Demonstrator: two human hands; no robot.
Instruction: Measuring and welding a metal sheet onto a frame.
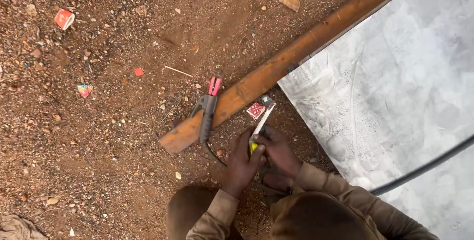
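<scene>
Tape measure (255, 145) is gripped by both the left hand (243, 163) and right hand (279, 152); its blade (263, 119) is best kept flat toward the rusty beam (276, 67) just ahead

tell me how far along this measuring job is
Done: the rusty steel tube lies along the metal sheet, with the electrode holder resting across it. In hand: left hand and right hand grip a yellow tape measure, blade pulled out toward the tube. Left: no mark or fresh weld shows there yet.
</scene>
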